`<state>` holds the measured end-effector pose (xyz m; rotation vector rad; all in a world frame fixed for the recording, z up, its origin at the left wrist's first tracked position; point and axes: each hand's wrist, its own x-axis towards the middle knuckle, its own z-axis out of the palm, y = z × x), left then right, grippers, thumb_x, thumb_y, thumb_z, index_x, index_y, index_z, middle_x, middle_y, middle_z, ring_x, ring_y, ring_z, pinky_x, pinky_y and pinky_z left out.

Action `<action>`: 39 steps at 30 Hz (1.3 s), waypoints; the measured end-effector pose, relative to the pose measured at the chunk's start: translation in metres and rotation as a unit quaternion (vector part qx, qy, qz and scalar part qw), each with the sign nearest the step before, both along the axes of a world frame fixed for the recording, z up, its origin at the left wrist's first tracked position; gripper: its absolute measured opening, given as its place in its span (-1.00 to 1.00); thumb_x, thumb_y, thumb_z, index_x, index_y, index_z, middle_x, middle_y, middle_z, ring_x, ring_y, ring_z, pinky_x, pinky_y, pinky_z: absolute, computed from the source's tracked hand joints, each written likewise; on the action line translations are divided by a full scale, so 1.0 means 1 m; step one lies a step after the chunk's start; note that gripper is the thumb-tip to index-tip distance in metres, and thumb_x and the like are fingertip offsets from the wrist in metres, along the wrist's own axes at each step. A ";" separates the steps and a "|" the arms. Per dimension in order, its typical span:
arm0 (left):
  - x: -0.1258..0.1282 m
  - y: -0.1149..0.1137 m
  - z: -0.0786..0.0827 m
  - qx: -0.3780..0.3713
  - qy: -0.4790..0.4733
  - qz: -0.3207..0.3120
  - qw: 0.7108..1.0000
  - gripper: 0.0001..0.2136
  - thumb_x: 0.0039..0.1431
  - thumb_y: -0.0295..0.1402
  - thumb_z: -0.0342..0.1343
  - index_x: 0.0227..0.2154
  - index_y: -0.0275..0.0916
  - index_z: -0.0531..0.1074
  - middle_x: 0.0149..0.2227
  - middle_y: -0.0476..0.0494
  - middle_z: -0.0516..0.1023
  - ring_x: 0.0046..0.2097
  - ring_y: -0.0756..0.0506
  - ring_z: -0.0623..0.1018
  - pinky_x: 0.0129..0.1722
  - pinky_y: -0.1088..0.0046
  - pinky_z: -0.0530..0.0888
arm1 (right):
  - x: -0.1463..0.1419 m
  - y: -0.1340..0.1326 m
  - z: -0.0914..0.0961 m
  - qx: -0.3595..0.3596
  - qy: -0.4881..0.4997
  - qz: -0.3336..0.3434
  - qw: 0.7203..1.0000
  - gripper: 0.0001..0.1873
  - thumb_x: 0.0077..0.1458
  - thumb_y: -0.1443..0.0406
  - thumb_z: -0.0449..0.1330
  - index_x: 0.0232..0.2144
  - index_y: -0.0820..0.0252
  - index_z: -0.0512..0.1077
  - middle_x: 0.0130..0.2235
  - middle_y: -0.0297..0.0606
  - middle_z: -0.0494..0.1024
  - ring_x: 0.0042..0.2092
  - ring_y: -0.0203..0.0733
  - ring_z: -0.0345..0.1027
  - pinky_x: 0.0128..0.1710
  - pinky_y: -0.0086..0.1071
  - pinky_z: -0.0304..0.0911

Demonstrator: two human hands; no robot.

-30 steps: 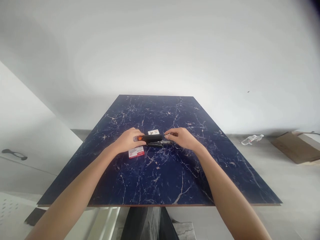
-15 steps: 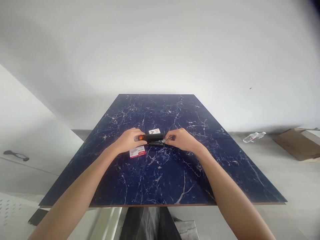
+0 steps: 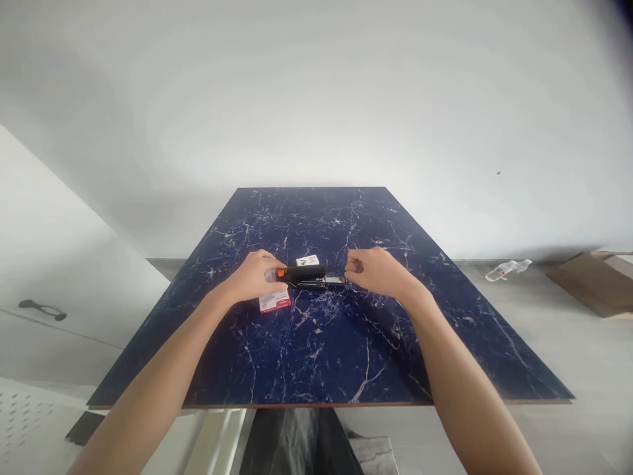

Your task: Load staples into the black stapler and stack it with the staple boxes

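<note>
A black stapler with an orange patch lies across the middle of the table. My left hand is closed around its left end. From the stapler's right end sticks out a narrow metal staple tray. The fingertips of my right hand are pinched at the tray's outer end; the exact contact is too small to make out clearly. Just behind the stapler sits a small white box with dark print. A red and white packet lies in front of my left hand, partly covered by it.
The dark blue marbled table reaches to a pale wall at the back. On the floor at right are a clear plastic bottle and a cardboard box. A white cabinet with a dark handle stands at left.
My right hand has moved right, away from the stapler's body, and the metal staple tray now sticks out farther. My left hand keeps its hold. The view has shifted slightly.
</note>
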<state>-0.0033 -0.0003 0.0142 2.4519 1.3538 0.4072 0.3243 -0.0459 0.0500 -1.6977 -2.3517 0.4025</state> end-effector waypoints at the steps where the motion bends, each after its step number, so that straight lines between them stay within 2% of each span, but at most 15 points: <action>1: -0.001 0.000 0.000 -0.007 -0.003 0.010 1.000 -0.50 0.04 0.09 0.25 -0.03 -0.07 0.61 0.08 -0.28 0.49 0.13 -0.40 0.40 0.04 0.05 0.44 | -0.001 -0.004 0.003 -0.013 -0.018 -0.006 1.000 -0.91 0.17 0.26 0.17 -0.34 0.14 0.44 -0.29 -0.22 0.57 -0.32 -0.16 0.42 -0.36 -0.38 0.15; 4: 0.001 0.000 -0.001 -0.023 -0.014 0.006 1.000 -0.53 0.07 0.04 0.25 0.01 -0.04 0.59 0.08 -0.26 0.47 0.09 -0.34 0.44 0.02 0.10 0.45 | -0.020 -0.019 0.006 -0.040 -0.052 0.014 0.998 -0.91 0.22 0.28 0.08 -0.26 0.16 0.37 -0.38 -0.20 0.53 -0.43 -0.15 0.36 -0.45 -0.37 0.03; 6: 0.005 -0.001 -0.002 -0.026 -0.022 0.003 0.999 -0.53 0.09 0.00 0.25 0.05 -0.01 0.54 0.04 -0.22 0.48 0.03 -0.28 0.48 0.02 0.13 0.46 | -0.040 -0.028 0.004 -0.015 -0.033 0.021 0.999 -0.88 0.25 0.28 0.03 -0.17 0.17 0.30 -0.39 -0.19 0.51 -0.42 -0.12 0.36 -0.45 -0.36 0.00; 8: 0.009 -0.002 -0.001 -0.032 -0.022 0.006 0.999 -0.49 0.09 -0.02 0.26 0.11 0.01 0.49 -0.01 -0.19 0.50 -0.01 -0.24 0.50 0.01 0.16 0.47 | -0.055 -0.035 0.002 0.013 -0.018 -0.017 1.000 -0.84 0.26 0.30 0.00 -0.12 0.20 0.25 -0.38 -0.16 0.51 -0.38 -0.06 0.40 -0.43 -0.35 0.00; 10: 0.013 -0.004 0.000 -0.039 -0.015 0.008 0.999 -0.46 0.09 -0.01 0.25 0.14 0.00 0.46 -0.04 -0.17 0.51 -0.03 -0.23 0.51 0.00 0.18 0.47 | -0.060 -0.037 0.003 0.010 -0.033 -0.073 0.997 -0.82 0.28 0.30 -0.03 -0.09 0.24 0.23 -0.37 -0.11 0.51 -0.36 0.01 0.42 -0.41 -0.33 0.00; 12: 0.015 -0.005 0.002 -0.043 -0.008 0.010 0.999 -0.45 0.09 0.00 0.24 0.14 -0.02 0.46 -0.04 -0.18 0.51 -0.04 -0.23 0.52 -0.02 0.20 0.48 | -0.054 -0.036 0.007 -0.022 -0.067 -0.122 0.990 -0.79 0.29 0.30 -0.06 -0.07 0.28 0.23 -0.35 -0.04 0.52 -0.34 0.07 0.44 -0.40 -0.31 0.02; 14: 0.016 -0.006 0.003 -0.045 -0.005 0.012 0.999 -0.46 0.09 0.00 0.23 0.13 -0.03 0.47 -0.03 -0.18 0.50 -0.04 -0.23 0.53 -0.04 0.21 0.49 | -0.044 -0.033 0.010 -0.055 -0.088 -0.143 0.984 -0.78 0.26 0.33 -0.04 -0.07 0.30 0.25 -0.32 0.02 0.52 -0.30 0.12 0.44 -0.40 -0.29 0.04; 19: 0.015 -0.006 0.003 -0.040 -0.001 0.007 0.999 -0.46 0.10 0.00 0.23 0.14 -0.04 0.47 -0.03 -0.19 0.50 -0.05 -0.22 0.53 -0.04 0.21 0.48 | -0.036 -0.029 0.011 -0.076 -0.032 -0.095 0.992 -0.83 0.19 0.38 0.01 -0.15 0.21 0.27 -0.28 -0.06 0.53 -0.27 0.02 0.41 -0.39 -0.31 0.06; 23: 0.015 -0.006 0.002 -0.044 0.003 0.007 0.999 -0.45 0.11 0.02 0.22 0.15 -0.03 0.45 -0.03 -0.20 0.50 -0.07 -0.22 0.52 -0.07 0.21 0.48 | -0.037 -0.027 0.006 -0.069 0.001 -0.094 0.993 -0.78 0.15 0.37 0.04 -0.12 0.16 0.27 -0.27 -0.12 0.54 -0.25 -0.02 0.39 -0.40 -0.34 0.05; 28: 0.018 -0.009 0.006 -0.055 0.005 0.015 0.998 -0.44 0.11 0.03 0.21 0.16 -0.02 0.44 -0.02 -0.20 0.50 -0.06 -0.23 0.53 -0.09 0.23 0.48 | -0.030 -0.022 0.004 -0.126 0.052 -0.085 0.987 -0.77 0.18 0.36 0.04 -0.08 0.15 0.28 -0.25 -0.14 0.58 -0.30 -0.11 0.41 -0.42 -0.37 0.06; 33: 0.017 -0.008 0.005 -0.052 -0.002 0.014 0.999 -0.44 0.09 0.03 0.24 0.15 0.01 0.45 -0.03 -0.18 0.52 -0.05 -0.23 0.53 -0.07 0.22 0.48 | -0.027 -0.012 -0.002 -0.161 0.108 -0.069 0.979 -0.76 0.15 0.42 0.06 -0.11 0.16 0.27 -0.35 -0.21 0.60 -0.28 -0.14 0.47 -0.39 -0.40 0.11; 39: 0.018 -0.007 0.004 -0.052 -0.013 0.010 0.999 -0.45 0.09 0.00 0.25 0.14 0.00 0.46 -0.03 -0.18 0.53 -0.06 -0.22 0.54 -0.07 0.23 0.47 | -0.029 -0.008 -0.007 -0.202 0.163 -0.070 0.963 -0.80 0.19 0.39 0.04 -0.11 0.16 0.25 -0.25 -0.17 0.63 -0.36 -0.19 0.50 -0.43 -0.42 0.18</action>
